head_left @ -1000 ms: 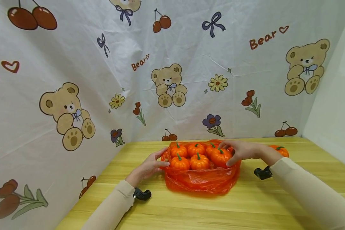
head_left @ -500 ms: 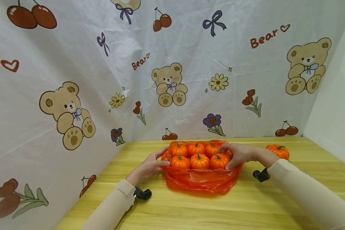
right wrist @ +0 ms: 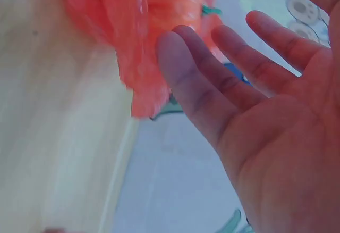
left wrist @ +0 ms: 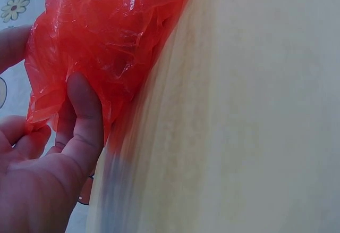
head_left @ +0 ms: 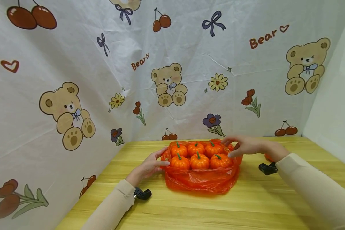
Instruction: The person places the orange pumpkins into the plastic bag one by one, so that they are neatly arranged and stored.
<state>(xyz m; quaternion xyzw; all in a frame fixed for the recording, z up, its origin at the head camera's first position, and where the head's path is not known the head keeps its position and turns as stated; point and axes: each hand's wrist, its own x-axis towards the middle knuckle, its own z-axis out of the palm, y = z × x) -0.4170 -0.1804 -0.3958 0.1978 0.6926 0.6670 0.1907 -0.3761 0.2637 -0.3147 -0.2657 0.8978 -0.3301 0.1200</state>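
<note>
A red plastic bag (head_left: pixel 201 180) stands with its mouth spread wide, and several small orange toy pumpkins (head_left: pixel 199 161) with green stems sit inside in two rows. My left hand (head_left: pixel 150 164) grips the bag's left edge; in the left wrist view thumb and fingers pinch the crumpled red film. Above the bag's right edge, my right hand (head_left: pixel 245 146) has its fingers spread and holds nothing. Nearest to it is the front right pumpkin (head_left: pixel 220 161). In the right wrist view a flap of the bag (right wrist: pixel 149 92) hangs beside the thumb.
Another pumpkin (head_left: pixel 268 157) lies on the wooden table (head_left: pixel 189 210) at the right, mostly hidden behind the right wrist. A white cloth (head_left: pixel 189 121) printed with bears and flowers hangs behind the table and along its left side.
My right hand has lowered a pumpkin into the bag's front right spot, let go of it and moved up and right. The left hand has stayed at the bag's edge.
</note>
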